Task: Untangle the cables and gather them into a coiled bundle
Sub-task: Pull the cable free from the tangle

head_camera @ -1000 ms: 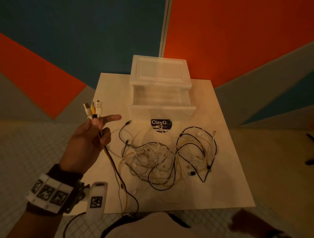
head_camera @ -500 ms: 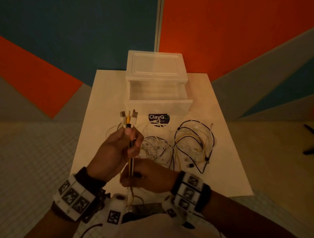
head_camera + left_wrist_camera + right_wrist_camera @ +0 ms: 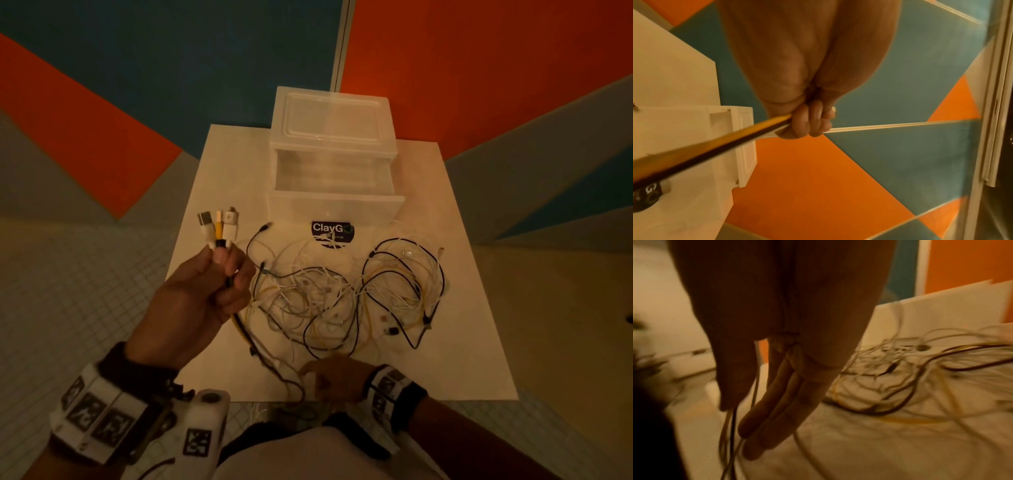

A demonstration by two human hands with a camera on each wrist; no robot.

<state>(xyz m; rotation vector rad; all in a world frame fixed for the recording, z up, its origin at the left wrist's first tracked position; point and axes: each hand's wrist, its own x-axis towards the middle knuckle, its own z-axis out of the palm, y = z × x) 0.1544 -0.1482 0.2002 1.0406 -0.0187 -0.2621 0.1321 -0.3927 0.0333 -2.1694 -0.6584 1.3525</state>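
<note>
A: What is the left hand (image 3: 202,294) doing?

B: It sits left of centre in the head view, raised, with its fingers curled tight round a bunch of cables (image 3: 236,318). Their plugs (image 3: 219,228) stick up above the fist: two white ones, a yellow one between them and a black one lower down. The left wrist view shows the same fist clamped on yellow and black strands (image 3: 719,141) running down to the lower left.

A: And the right hand (image 3: 337,378)?

B: Low in the frame, at the near edge of the white board (image 3: 479,308). In the right wrist view its fingers (image 3: 764,415) hang down fairly straight with thin strands running between them and the thumb. The picture is blurred, so I cannot tell whether it pinches them.

A: Where is the rest of the wire?

B: A tangled heap (image 3: 346,294) of white, black and yellow leads lies on the board mid-frame, just below the clear plastic drawer box (image 3: 334,161) and its dark label (image 3: 332,233).
</note>
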